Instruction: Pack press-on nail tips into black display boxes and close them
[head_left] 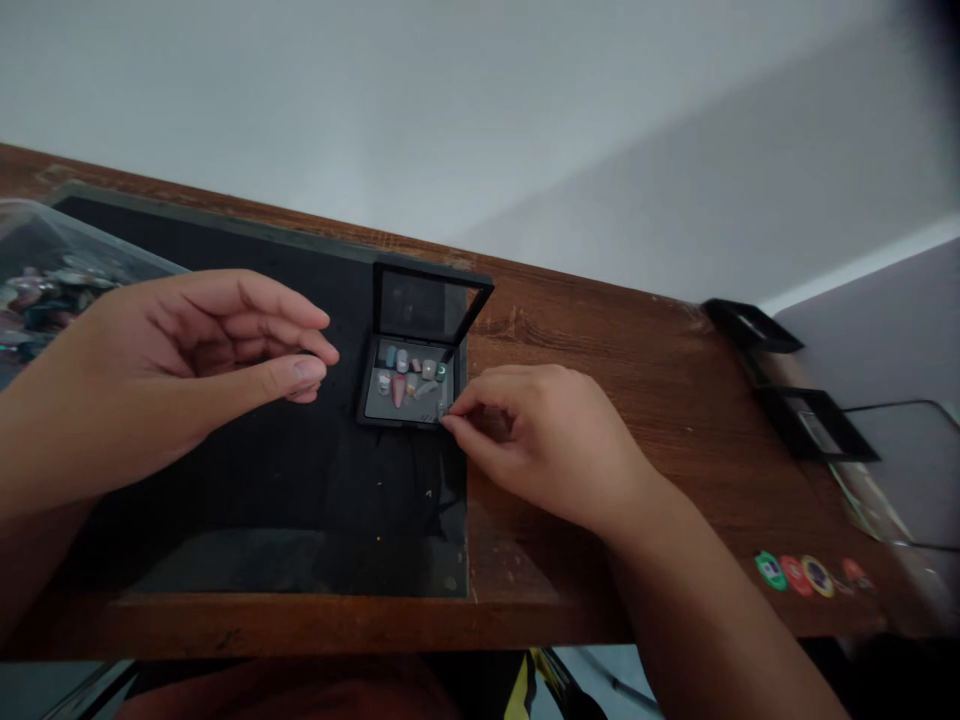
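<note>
A small black case (362, 400) lies with its lid (433, 300) raised, showing a dark clear window. Several press-on nails (398, 390) sit in two rough rows on its grey inner surface; one is long and pink, others are pale, bluish, green or clear. At the case's lower right corner, my right hand (540, 430) pinches a small pale press-on nail (441, 408) between thumb and index finger, partly covered by the fingertips. My left hand (232, 350) hovers left of the case, loosely curled with index finger and thumb apart; nothing shows in it.
A clear plastic container (97, 240) with many shiny small pieces stands at the left. Under the case is a black mat (300, 500) on a wooden table (555, 330). Two black frame-like cases (754, 325) and several colourful round stickers (795, 574) are at the right. A pale wall rises behind.
</note>
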